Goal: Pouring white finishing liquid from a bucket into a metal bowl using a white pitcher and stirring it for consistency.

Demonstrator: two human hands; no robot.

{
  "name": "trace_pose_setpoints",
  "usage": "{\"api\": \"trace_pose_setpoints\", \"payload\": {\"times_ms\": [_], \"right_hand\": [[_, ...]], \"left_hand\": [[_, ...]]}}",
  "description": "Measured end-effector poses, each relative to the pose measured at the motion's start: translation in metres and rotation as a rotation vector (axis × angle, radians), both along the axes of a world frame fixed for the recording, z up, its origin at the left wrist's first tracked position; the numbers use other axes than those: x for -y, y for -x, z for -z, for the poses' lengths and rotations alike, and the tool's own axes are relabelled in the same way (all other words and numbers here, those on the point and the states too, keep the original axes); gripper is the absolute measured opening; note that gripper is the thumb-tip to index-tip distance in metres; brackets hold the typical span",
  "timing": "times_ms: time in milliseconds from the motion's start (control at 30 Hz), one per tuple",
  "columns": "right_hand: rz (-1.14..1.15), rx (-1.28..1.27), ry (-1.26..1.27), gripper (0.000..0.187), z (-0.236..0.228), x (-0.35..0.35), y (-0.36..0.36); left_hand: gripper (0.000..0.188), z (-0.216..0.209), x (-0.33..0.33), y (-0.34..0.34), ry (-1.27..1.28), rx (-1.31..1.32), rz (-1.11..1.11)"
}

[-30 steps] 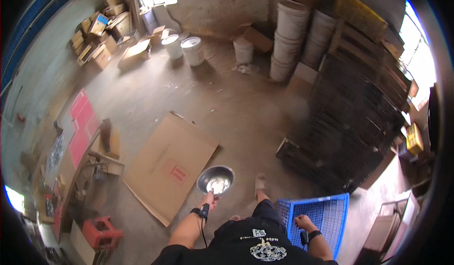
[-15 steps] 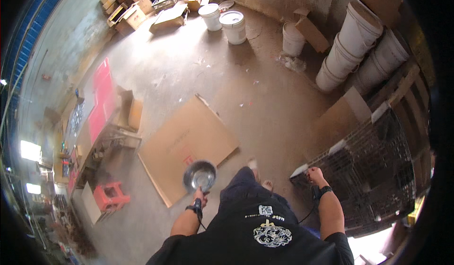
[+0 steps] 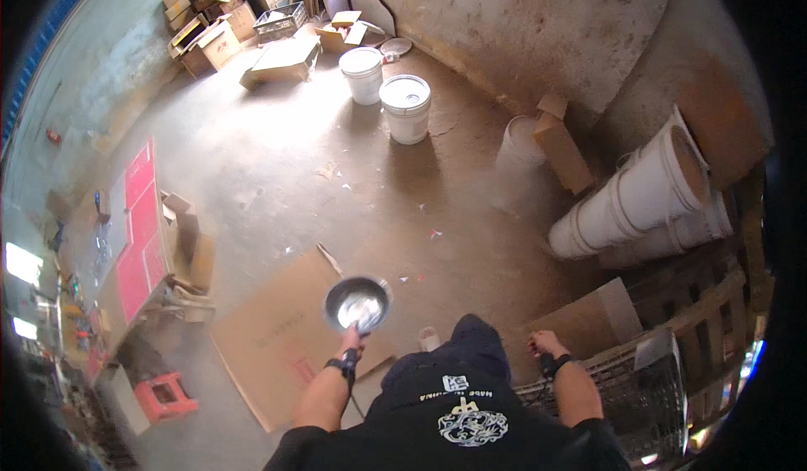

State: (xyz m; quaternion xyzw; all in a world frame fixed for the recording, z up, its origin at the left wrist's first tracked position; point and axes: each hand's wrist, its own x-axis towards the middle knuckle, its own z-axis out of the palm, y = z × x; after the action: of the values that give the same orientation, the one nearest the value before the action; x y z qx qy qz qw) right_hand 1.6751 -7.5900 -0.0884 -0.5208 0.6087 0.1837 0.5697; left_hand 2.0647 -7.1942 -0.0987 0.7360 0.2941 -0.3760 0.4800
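A round, shiny metal bowl (image 3: pixel 357 303) is in front of me, its hollow side facing up. My left hand (image 3: pixel 353 341) grips it by the near edge, out over the flat cardboard sheet on the floor. Off to my right, my right hand (image 3: pixel 545 343) hangs with its fingers curled in, and nothing shows in it. Below that hand lies a brown cardboard piece (image 3: pixel 580 320), beside a dark slatted rack or crate (image 3: pixel 647 387). Both wrists carry dark bands.
Two white lidded buckets (image 3: pixel 406 111) stand ahead. Stacked white buckets (image 3: pixel 639 194) lean at the right. A table with a red-pink top (image 3: pixel 141 219) and a red stool (image 3: pixel 164 397) are on the left. Cardboard boxes (image 3: pixel 218 44) pile up in the far left corner.
I have moved forward: the buckets ahead look nearer and the cardboard sheet has slid lower. The bowl stays in my left hand; the dark rack has dropped toward the lower right.
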Motion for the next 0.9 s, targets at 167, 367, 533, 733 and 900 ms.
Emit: {"api": "trace_pose_setpoints", "payload": {"times_ms": [167, 367, 533, 733, 900], "right_hand": [[-0.600, -0.030, 0.116, 0.019, 0.080, 0.110, -0.064], [-1.438, -0.009, 0.457, 0.024, 0.137, 0.205, -0.287], [-0.338, 0.189, 0.143, 0.023, 0.090, 0.193, -0.504], [-0.280, 0.370, 0.088, 0.019, 0.038, 0.224, -0.686], [-0.031, 0.205, -0.071, 0.018, 0.079, 0.229, -0.756]], "left_hand": [[0.033, -0.038, 0.124, -0.097, 0.179, 0.181, 0.034], [0.035, -0.043, 0.136, -0.164, 0.039, 0.137, -0.033], [0.051, -0.064, 0.107, -0.224, -0.088, -0.171, -0.457], [0.032, -0.038, 0.074, -0.336, -0.025, -0.303, -0.804], [0.045, -0.008, 0.086, -0.482, -0.100, -0.316, -0.508]]}}
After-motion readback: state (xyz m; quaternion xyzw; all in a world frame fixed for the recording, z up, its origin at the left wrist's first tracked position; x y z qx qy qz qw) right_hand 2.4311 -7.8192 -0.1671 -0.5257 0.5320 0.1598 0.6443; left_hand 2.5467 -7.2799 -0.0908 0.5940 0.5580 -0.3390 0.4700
